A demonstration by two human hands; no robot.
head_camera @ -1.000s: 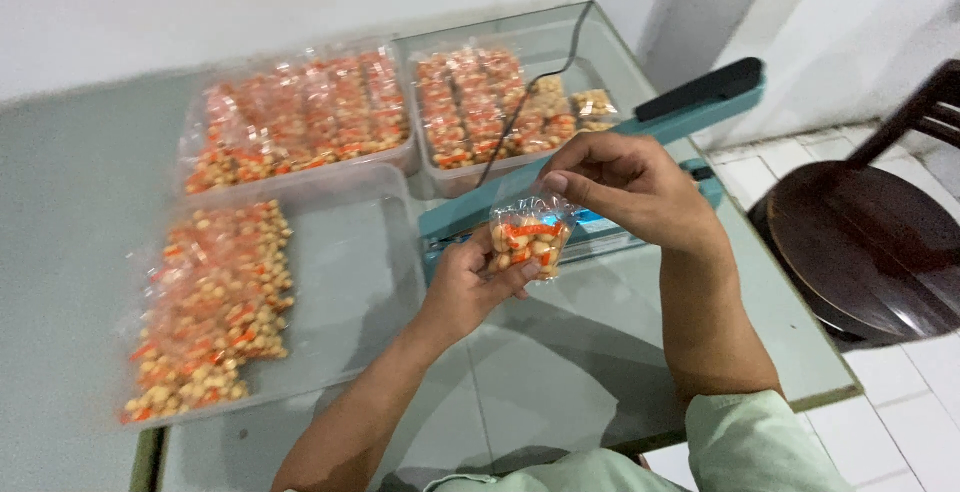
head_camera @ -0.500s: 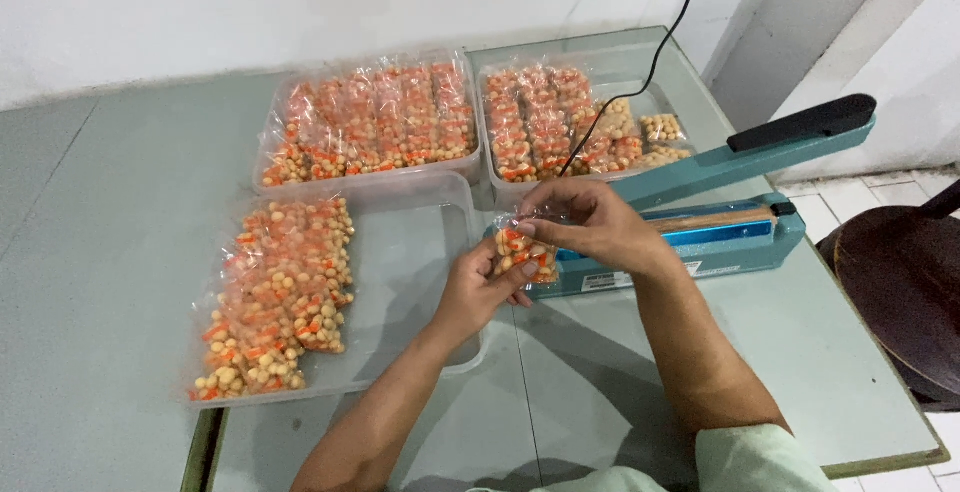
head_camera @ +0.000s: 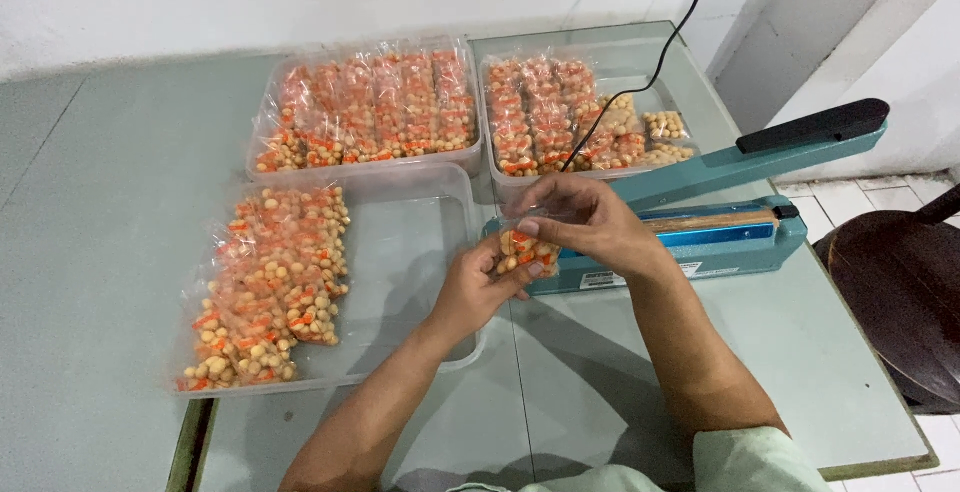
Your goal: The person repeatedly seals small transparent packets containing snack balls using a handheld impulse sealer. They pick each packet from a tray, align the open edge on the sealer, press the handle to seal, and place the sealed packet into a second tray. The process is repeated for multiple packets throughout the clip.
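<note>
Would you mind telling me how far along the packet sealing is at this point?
Looks done: two far trays brim with filled packets. In hand: the left hand and right hand hold one small snack packet at the open teal heat sealer. Seemingly left: the packets piled in the near tray.

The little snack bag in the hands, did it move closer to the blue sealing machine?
Yes. The small snack bag now sits right against the left end of the blue sealer, held by both hands; earlier it was nearer the person, in front of it.
</note>
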